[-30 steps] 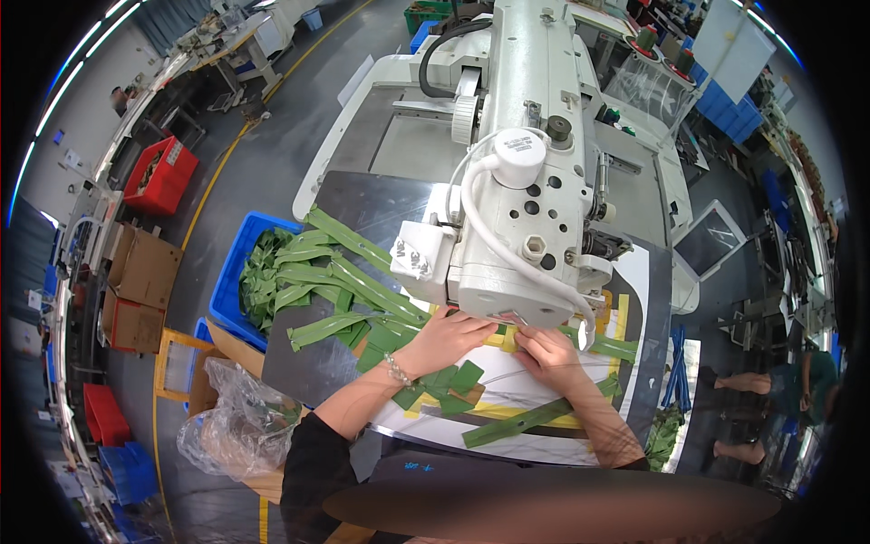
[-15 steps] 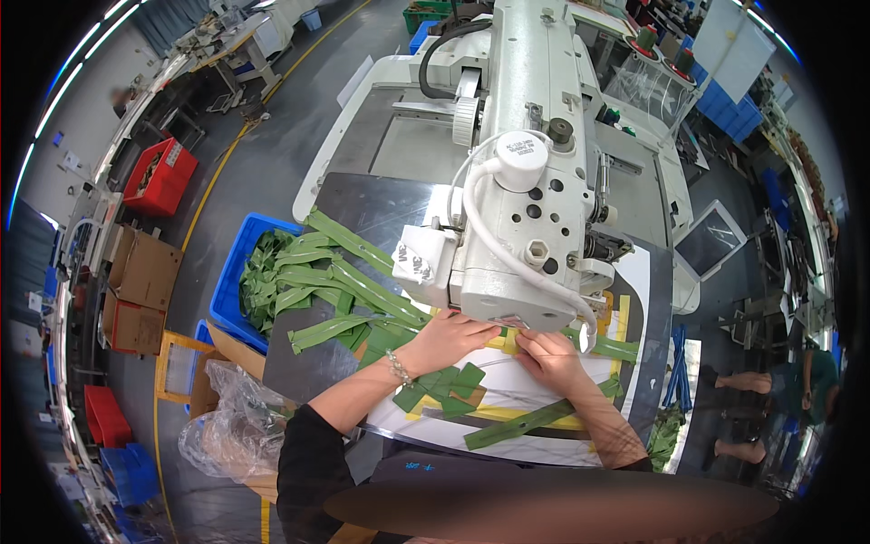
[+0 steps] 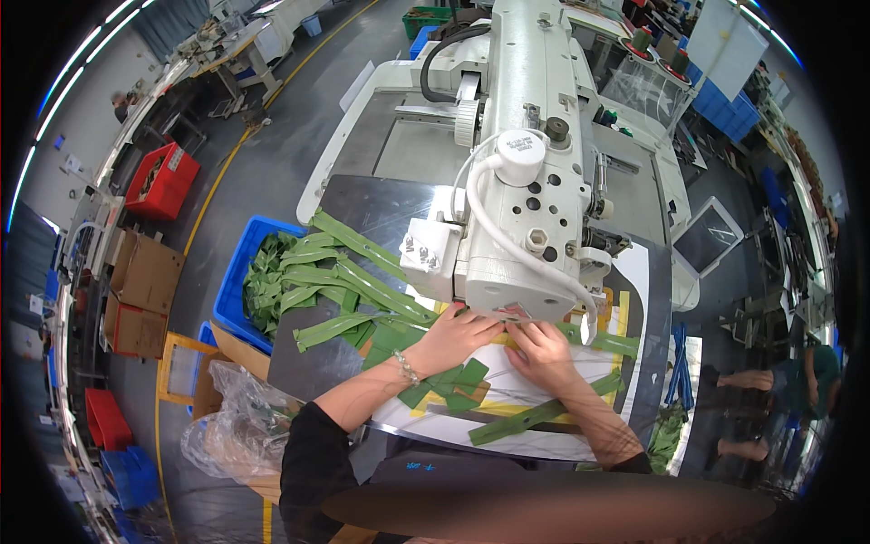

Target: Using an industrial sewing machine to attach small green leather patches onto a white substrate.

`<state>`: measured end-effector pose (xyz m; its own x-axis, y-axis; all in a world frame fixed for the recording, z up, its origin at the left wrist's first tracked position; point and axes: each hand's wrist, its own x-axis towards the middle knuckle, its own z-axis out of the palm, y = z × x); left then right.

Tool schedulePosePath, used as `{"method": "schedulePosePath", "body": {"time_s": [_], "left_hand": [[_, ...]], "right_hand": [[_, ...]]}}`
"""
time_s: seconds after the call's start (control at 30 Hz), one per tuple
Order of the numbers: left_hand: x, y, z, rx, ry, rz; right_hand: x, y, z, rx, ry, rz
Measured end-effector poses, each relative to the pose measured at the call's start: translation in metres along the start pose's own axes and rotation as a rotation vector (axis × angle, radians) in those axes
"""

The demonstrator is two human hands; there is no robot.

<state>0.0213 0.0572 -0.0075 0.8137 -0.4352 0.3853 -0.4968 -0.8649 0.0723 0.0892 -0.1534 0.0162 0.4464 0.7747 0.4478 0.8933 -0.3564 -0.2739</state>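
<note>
Your left hand [image 3: 460, 334] and right hand [image 3: 541, 346] lie flat, fingers pressed together, on a green strip [image 3: 605, 342] at frame centre, just under the sewing machine [image 3: 521, 195] head. The strip's long axis runs left-right; most of it is hidden by your hands, so its left end can't be made out. It's flat and narrow. The blue bin [image 3: 237, 292] at middle left holds more green strips (heaped loosely). Others fan across the metal table [image 3: 362, 204] beside it.
</note>
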Motion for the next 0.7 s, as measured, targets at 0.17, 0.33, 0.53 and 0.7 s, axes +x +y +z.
{"method": "schedulePosePath", "body": {"time_s": [0.17,0.33,0.53,0.7], "left_hand": [[0.001,-0.002,0.001,0.031,0.017,0.010],[-0.006,-0.006,0.005,-0.105,0.078,-0.052],[-0.004,-0.006,0.007,-0.147,0.089,-0.048],[-0.007,-0.005,0.007,-0.167,0.092,-0.119]], "right_hand": [[0.003,-0.004,0.007,-0.082,0.029,-0.008],[-0.001,-0.009,0.017,-0.156,0.045,-0.009],[-0.003,-0.007,0.019,-0.152,0.041,0.001],[0.000,-0.008,0.017,-0.154,0.049,0.003]]}}
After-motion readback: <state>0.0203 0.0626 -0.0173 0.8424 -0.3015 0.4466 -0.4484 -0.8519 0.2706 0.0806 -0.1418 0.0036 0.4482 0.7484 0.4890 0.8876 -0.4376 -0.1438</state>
